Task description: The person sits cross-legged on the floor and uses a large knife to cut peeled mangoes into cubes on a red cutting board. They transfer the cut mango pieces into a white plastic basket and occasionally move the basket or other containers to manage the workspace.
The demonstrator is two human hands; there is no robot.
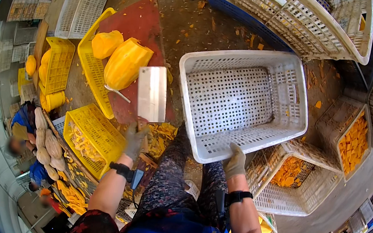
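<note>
My gloved left hand (pixel 135 142) grips the handle of a broad cleaver (pixel 152 93), its blade pointing away from me over a red board (pixel 143 19). My gloved right hand (pixel 236 163) holds the near rim of a white plastic crate (pixel 228 101), thumb over the edge. The crate is tilted, and its perforated bottom shows bare. Left of the blade, a large peeled pumpkin piece (pixel 127 64) and a smaller one (pixel 107 44) rest on the board. A peeler-like tool (pixel 117 93) lies at the large piece's near end.
A yellow crate (pixel 91 39) lies beside the board. Another yellow crate (pixel 97 132) contains peelings. To the right stand white crates with cut orange chunks (pixel 353 145) and pieces (pixel 288 171). Stacked crates (pixel 288 16) rise at the far side. Whole squashes (pixel 54 143) and people are on the left.
</note>
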